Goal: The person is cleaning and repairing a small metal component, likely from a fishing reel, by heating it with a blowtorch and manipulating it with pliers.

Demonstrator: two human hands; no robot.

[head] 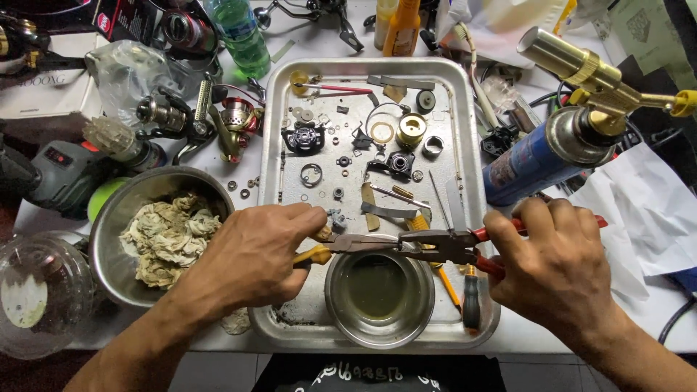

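Note:
My right hand (555, 265) grips red-handled pliers (443, 245) whose jaws point left over the metal tray (472, 109). My left hand (258, 254) holds yellow-handled long-nose pliers (341, 247) pointing right, and its fingertips pinch a small grey part (336, 219). The two tools meet above a small steel bowl (379, 297) of greenish liquid at the tray's front. Scattered over the tray lie several small fishing reel parts: a black frame piece (303, 138), a brass spool (412, 131), rings and washers.
A large steel bowl (109, 218) of dirty rags sits left of the tray. A blue gas torch (552, 149) with brass head lies at right. Fishing reels (236, 120), a green bottle (242, 33), an orange bottle (403, 29), a screwdriver (470, 301) and white paper (639, 210) surround it.

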